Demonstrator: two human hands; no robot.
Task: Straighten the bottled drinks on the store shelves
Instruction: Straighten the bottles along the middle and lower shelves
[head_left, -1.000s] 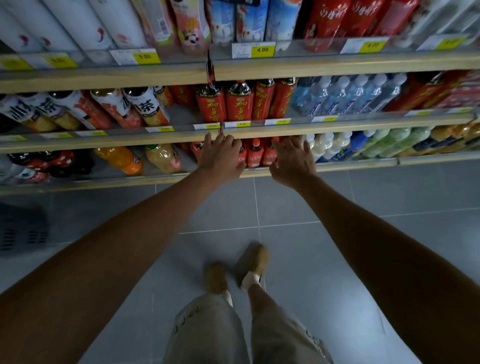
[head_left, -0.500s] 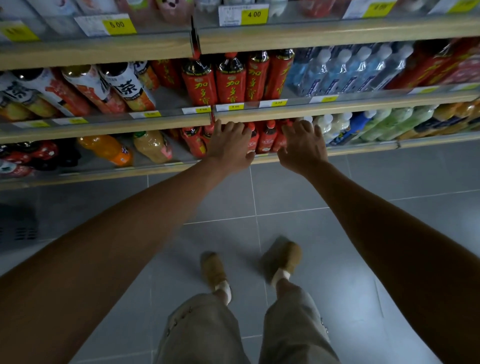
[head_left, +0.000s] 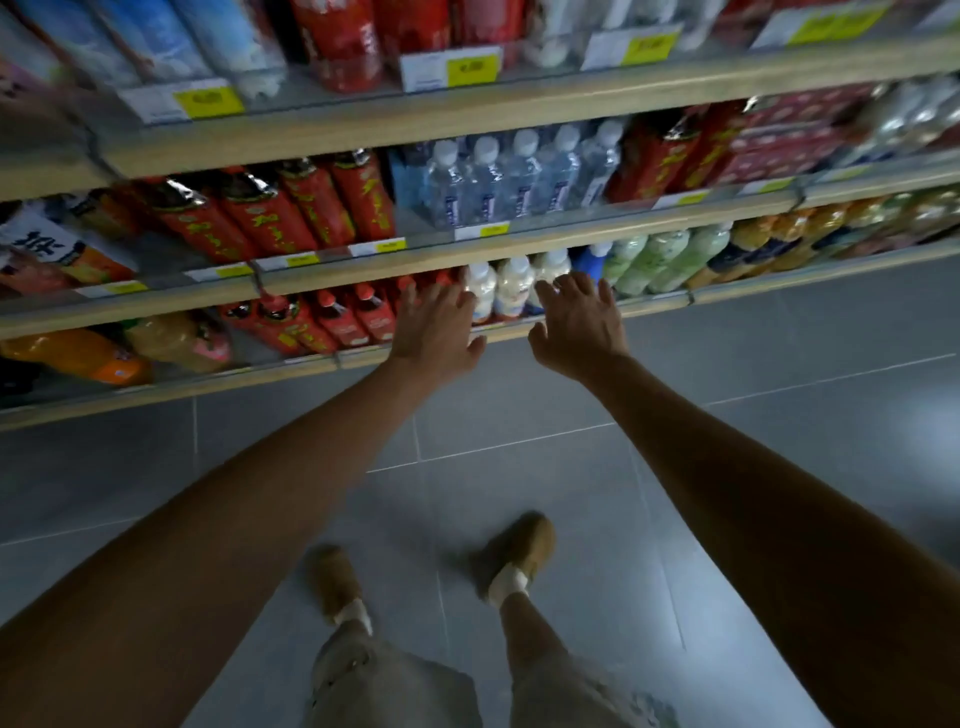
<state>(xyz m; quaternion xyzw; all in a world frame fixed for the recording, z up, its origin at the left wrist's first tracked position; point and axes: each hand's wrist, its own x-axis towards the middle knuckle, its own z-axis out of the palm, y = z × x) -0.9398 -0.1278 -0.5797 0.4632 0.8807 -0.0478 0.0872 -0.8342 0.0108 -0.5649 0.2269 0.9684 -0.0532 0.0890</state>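
Progress looks partial: our left hand (head_left: 439, 332) and right hand (head_left: 576, 327), fingers spread and holding nothing, hover by the white bottles (head_left: 511, 288); red bottles (head_left: 358, 317) seem tidy, though blurred.

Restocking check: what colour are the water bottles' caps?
White; the caps show best in the head view.

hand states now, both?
Left hand: open, fingers spread by the red-labelled plastic bottles, holding nothing.
Right hand: open, fingers spread before the white plastic bottles, holding nothing.

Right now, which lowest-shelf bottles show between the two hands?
The white-capped milky white plastic bottles; red plastic bottles lie left, pale green bottles right.
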